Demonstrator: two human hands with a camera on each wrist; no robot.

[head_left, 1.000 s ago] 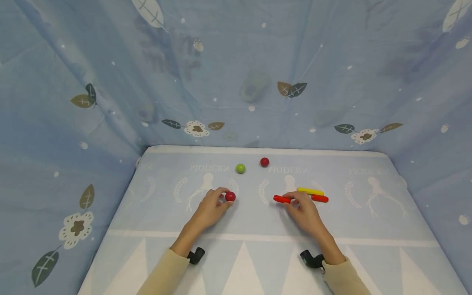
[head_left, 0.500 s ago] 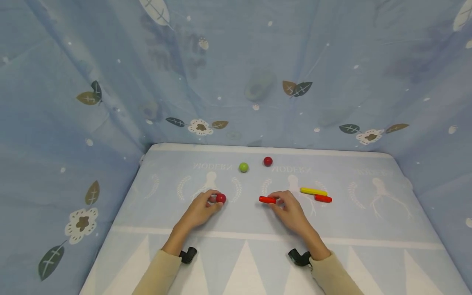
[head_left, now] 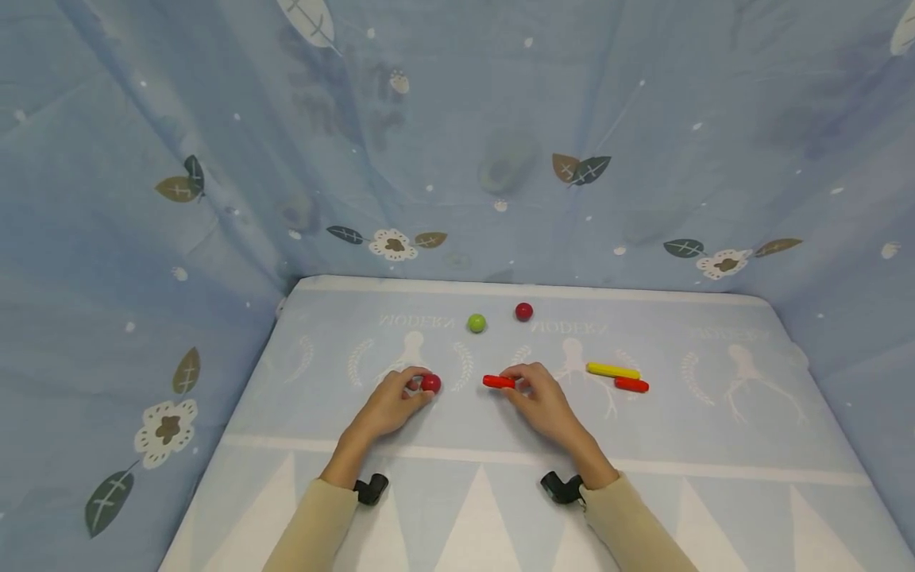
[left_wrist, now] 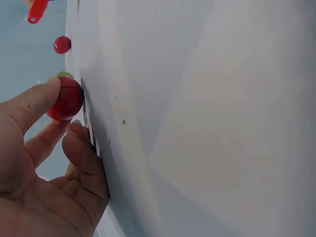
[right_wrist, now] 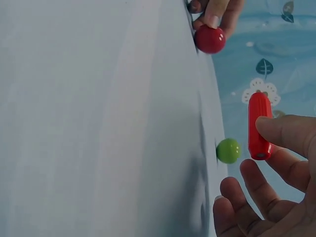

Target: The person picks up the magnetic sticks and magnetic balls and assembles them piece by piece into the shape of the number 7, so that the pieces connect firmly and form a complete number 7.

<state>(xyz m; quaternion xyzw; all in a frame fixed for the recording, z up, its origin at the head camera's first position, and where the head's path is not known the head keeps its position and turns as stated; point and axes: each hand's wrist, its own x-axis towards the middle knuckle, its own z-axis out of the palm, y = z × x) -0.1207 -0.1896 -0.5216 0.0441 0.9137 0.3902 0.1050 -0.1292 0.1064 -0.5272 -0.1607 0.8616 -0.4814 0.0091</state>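
My left hand pinches a glossy red ball between thumb and fingers, close over the table. In the left wrist view this ball has a thin dark seam, and the other fingers curl loosely beside it. My right hand pinches a short, faceted red stick by its right end. The right wrist view shows the thumb across the stick, which is raised off the table with a small grey spot on its lower end. A gap separates the ball and the stick.
A green ball and a second red ball lie toward the table's back edge. Right of my right hand, a yellow stick and another red stick lie close together. Blue patterned cloth hangs behind and beside the table.
My right hand has carried the red stick leftward, away from the yellow and red sticks. My left hand, still pinching its red ball, has shifted slightly left. The view has moved a little.
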